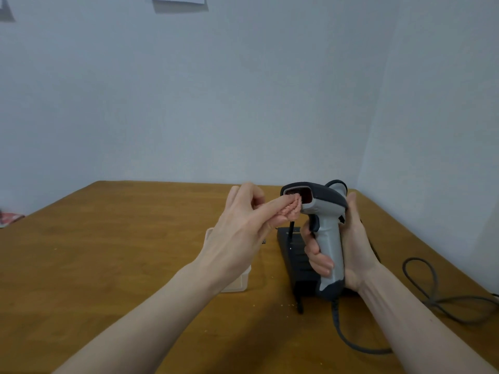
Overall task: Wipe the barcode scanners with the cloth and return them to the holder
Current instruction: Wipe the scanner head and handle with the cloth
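We see the right hand [348, 247] wrapped around the grey handle of the barcode scanner [322, 225], held upright above the black holder [290, 252] on the wooden table [108, 252]. The left hand [240, 233] pinches a small pink cloth [374, 210] against the scanner's window. A grey cable [432, 298] loops at right.

Both forearms reach up from six o'clock toward the middle. The left hand [243, 228] is raised at about eleven o'clock of the right hand [348, 247], its fingers extended toward three o'clock and pinching. The right hand stands upright, fingers curled in a grip, thumb pointing to twelve.
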